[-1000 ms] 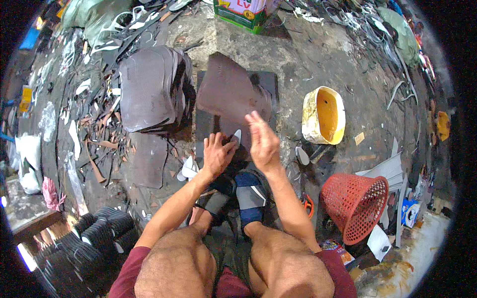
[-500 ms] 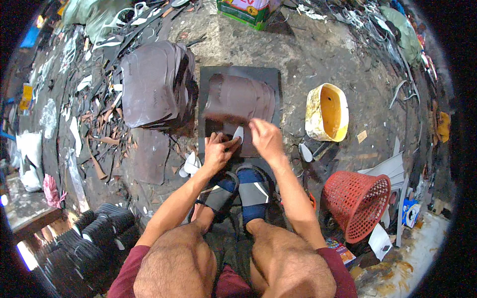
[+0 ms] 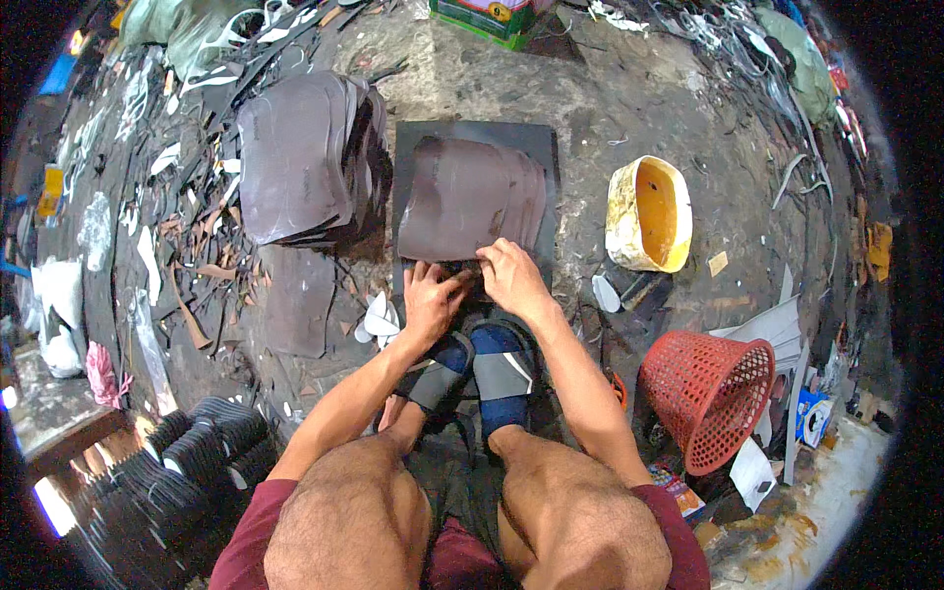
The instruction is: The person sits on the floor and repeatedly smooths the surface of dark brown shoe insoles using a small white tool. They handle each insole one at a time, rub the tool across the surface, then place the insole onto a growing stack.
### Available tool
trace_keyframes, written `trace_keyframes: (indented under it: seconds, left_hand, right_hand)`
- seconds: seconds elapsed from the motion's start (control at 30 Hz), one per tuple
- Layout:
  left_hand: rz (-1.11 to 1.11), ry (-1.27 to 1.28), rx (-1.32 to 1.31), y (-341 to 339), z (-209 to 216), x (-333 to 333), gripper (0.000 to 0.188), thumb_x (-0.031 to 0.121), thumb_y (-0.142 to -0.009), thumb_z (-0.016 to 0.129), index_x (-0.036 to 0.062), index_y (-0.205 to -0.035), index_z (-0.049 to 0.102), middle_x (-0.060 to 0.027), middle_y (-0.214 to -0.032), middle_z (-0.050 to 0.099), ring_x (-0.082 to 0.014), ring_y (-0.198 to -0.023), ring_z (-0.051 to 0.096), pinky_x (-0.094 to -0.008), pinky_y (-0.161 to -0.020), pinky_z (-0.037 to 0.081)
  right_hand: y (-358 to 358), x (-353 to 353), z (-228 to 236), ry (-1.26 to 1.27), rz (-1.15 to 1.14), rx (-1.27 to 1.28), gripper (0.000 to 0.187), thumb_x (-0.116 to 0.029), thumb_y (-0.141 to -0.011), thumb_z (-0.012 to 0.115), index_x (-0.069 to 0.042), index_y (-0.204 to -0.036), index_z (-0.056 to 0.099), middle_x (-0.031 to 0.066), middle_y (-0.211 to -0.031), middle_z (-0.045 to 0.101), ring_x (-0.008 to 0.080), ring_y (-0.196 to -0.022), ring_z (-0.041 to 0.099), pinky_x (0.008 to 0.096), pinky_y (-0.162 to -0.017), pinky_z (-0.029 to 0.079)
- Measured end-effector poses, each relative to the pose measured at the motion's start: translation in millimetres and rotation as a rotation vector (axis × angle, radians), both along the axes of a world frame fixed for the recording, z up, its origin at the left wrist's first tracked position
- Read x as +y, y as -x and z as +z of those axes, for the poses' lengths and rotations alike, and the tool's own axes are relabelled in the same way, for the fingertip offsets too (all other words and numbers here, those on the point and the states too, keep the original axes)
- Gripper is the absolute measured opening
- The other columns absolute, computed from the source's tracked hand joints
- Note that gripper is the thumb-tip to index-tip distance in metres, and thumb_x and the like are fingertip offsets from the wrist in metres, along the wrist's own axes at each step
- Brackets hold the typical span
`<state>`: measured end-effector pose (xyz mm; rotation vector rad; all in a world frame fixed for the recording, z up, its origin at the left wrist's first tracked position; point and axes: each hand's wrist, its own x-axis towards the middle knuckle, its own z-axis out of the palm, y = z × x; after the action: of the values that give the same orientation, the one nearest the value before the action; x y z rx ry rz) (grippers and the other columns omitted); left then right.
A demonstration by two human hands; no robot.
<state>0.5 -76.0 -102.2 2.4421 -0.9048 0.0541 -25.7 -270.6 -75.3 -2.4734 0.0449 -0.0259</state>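
- The brown sheet (image 3: 462, 197) now lies flat on the dark board (image 3: 413, 157); a second ago its near part was raised and folded up off the board, and half a second ago it was already settling.
- It sits as the top of a small fanned stack, the edges of other sheets showing just past its right side.
- The left hand (image 3: 430, 300) rests at the sheet's near edge, fingers curled down onto it; a second ago it was lower and further from the board.
- The right hand (image 3: 511, 277) has come down from a raised, open pose and now presses on the same near edge, fingers bent, beside the left hand. Whether either hand pinches a tool or only the sheet, I cannot tell.
- Both hands are close together, almost touching, just above the sandals (image 3: 477, 366).
- My reading: the laying-out is done and the hands are set for work at the near edge, so the sheet looks held steady rather than carried.
- The bigger pile (image 3: 295, 162) to the left of the board looks unchanged across the frames, as do the yellow tub (image 3: 649, 214) and the red basket (image 3: 708, 393) on the right.
- White offcuts (image 3: 379, 317) lie just left of the left hand, in the same place as before.
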Motion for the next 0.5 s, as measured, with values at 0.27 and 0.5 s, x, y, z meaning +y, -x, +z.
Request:
trace_keyframes:
  seconds: [0.27, 0.5]
  left_hand:
    - [-0.041, -0.14, 0.105, 10.4, 14.6, 5.0, 0.036, 0.043, -0.096, 0.06, 0.0269, -0.126, 0.072, -0.0198, -0.108, 0.062, -0.0377, -0.103, 0.054, -0.0502, -0.086, 0.041]
    - [0.003, -0.128, 0.101, 12.9, 15.8, 1.3, 0.032, 0.039, -0.09, 0.067, 0.0194, -0.113, 0.077, -0.0139, -0.113, 0.063, -0.034, -0.114, 0.053, -0.0487, -0.09, 0.04]
  right_hand:
    - [-1.1, -5.1, 20.2, -0.088, 0.012, 0.089, 0.021, -0.017, -0.088, 0.065, -0.001, -0.101, 0.071, 0.0181, -0.1, 0.07, 0.0379, -0.095, 0.067, 0.0464, -0.085, 0.055]
    - [15.8, 6.8, 2.0, 0.192, 0.108, -0.098, 0.012, -0.008, -0.087, 0.059, -0.003, -0.092, 0.069, 0.0118, -0.098, 0.063, 0.0315, -0.094, 0.063, 0.0443, -0.081, 0.053]
